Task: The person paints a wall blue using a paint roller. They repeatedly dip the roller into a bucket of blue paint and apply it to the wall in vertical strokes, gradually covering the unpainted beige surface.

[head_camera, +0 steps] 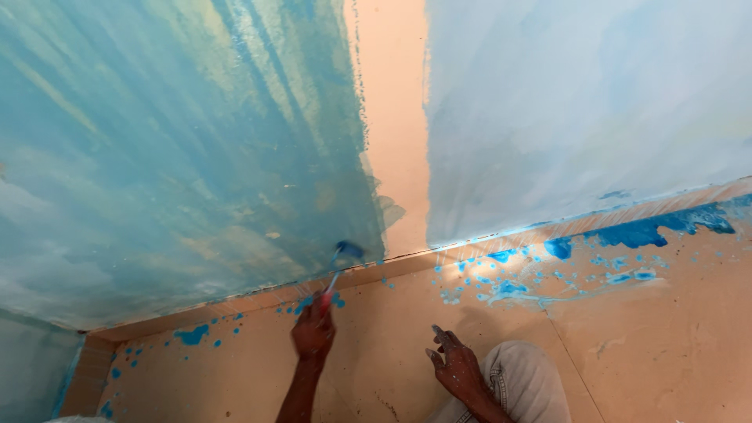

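My left hand (313,330) grips the red handle of a small paint roller (348,252), whose blue-coated head presses against the bottom of the wall. The roller sits at the edge of a teal-painted wall area (172,157), just left of an unpainted peach strip (395,117). My right hand (454,366) hangs free above my knee, fingers spread and smeared with pale paint, holding nothing.
A light blue painted wall section (587,102) fills the right. Blue paint splatters (634,233) and drips mark the peach floor (666,345) along the wall base. My knee in beige trousers (525,384) is at the bottom. A wall corner (70,345) lies at the lower left.
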